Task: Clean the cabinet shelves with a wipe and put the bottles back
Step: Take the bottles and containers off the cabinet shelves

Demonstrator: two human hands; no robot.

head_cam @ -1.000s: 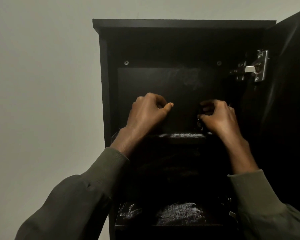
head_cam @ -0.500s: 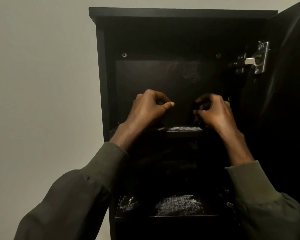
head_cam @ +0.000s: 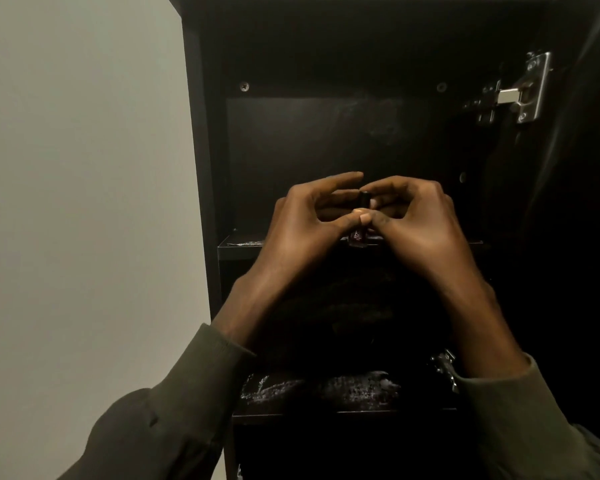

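Hands meet in front of the dark cabinet, just above its upper shelf. The left hand and right hand both pinch a small dark nail-polish bottle between thumbs and curled fingers, the bottle upright. Pale smears streak the lower shelf. A metal hinge shows upper right.

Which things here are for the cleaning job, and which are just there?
For the job:
- small dark bottle, pinched between left hand and right hand
- upper shelf, with pale streaks
- lower shelf, smeared pale
- cabinet

Just there:
- metal hinge
- open door
- wall

No wipe is in view.
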